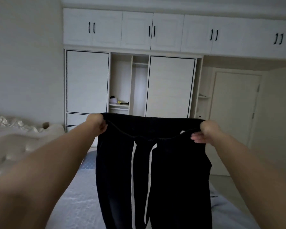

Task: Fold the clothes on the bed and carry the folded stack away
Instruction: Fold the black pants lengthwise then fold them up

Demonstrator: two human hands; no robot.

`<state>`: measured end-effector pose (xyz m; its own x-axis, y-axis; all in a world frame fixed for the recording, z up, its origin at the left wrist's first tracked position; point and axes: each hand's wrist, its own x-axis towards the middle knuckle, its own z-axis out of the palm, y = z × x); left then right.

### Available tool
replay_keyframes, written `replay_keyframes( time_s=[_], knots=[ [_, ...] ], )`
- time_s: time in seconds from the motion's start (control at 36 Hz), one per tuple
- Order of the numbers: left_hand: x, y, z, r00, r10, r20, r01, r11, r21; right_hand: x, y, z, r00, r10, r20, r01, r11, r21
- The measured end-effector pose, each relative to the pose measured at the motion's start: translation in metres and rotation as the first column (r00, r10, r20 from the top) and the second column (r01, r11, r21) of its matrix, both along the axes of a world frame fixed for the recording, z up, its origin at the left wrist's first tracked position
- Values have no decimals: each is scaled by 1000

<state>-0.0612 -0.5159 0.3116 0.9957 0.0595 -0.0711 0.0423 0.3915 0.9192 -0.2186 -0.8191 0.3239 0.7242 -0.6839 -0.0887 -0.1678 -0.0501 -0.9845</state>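
Note:
A pair of black sweatpants [172, 171] with two long white drawstrings hangs in the air in front of me, waistband up, legs dropping out of the bottom of the view. My left hand [96, 123] grips the left end of the waistband. My right hand [205, 132] grips the right end, fingers curled round the elastic. Both arms reach forward over the bed [79, 200], which has a pale blue-grey cover. Whatever lies on the bed behind the pants is hidden.
A padded cream headboard [15, 146] runs along the left. Ahead stands a white wardrobe [87, 80] with an open middle section and a shelf of small items [118, 101]. A closed door [234, 109] is at the right. A pale garment [224, 202] lies on the bed's right side.

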Motion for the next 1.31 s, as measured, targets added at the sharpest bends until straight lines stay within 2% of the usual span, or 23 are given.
replay_keyframes(
  time_s=[0.06,0.14,0.22,0.28,0.31,0.33,0.39,0.44,0.47,0.5,0.56,0.64,0.69,0.78,0.86,0.92,1.0,1.03,1.11,1.22,1.31],
  knots=[
    [5,4,22,1000,9,-16,-10,995,-97,2,4,17,979,69,191,-85,994,76],
    [6,5,48,999,-37,33,39,996,-86,1,5,35,944,117,309,-158,981,111],
    [2,14,65,993,-120,20,119,991,61,0,1,50,945,93,312,-109,994,32],
    [3,25,76,985,-175,6,167,951,261,-1,-8,58,970,71,231,-57,996,-67],
    [3,32,81,980,-198,-1,182,896,406,-3,-13,63,984,59,168,-37,991,-129],
    [-1,37,85,973,-230,-13,195,796,573,-5,-17,66,993,55,106,-35,983,-182],
    [-10,44,89,956,-286,-56,204,520,830,-8,-23,70,999,41,11,-36,961,-275],
    [-17,43,88,961,-271,-57,140,298,944,-8,-25,68,999,36,-12,-38,951,-308],
    [-17,41,85,967,-253,-45,108,242,964,-6,-25,66,999,40,-5,-39,951,-307],
    [-17,39,81,974,-227,-28,80,225,971,-4,-23,63,999,50,8,-45,953,-298],
    [-12,38,71,982,-190,-5,60,288,956,-2,-18,59,996,83,44,-70,965,-252],
    [-2,42,52,989,-146,-32,114,597,794,0,-16,51,981,184,64,-163,955,-247],
    [5,47,43,990,-138,-26,119,726,678,1,-19,47,961,277,20,-255,910,-326],
    [11,54,26,992,-118,-37,118,811,573,2,-25,42,927,351,-130,-363,761,-538],
    [9,53,14,995,-104,8,82,827,556,0,-24,36,917,267,-296,-398,564,-723],
    [7,51,8,997,-61,53,24,849,529,4,-22,29,917,231,-323,-398,508,-764],
    [3,46,1,995,-28,94,-17,897,442,11,-20,21,958,153,-245,-287,428,-857],
    [3,46,-3,990,-25,137,-42,885,463,12,-20,19,969,144,-203,-246,427,-870],
    [5,48,-16,953,-23,303,-197,710,676,12,-23,18,975,210,-70,-172,521,-836],
    [5,52,-23,922,-14,387,-299,610,734,9,-25,19,957,279,75,-131,650,-748],
    [-1,51,-23,902,-21,431,-372,470,801,8,-25,19,954,257,152,-77,705,-705]
  ],
)
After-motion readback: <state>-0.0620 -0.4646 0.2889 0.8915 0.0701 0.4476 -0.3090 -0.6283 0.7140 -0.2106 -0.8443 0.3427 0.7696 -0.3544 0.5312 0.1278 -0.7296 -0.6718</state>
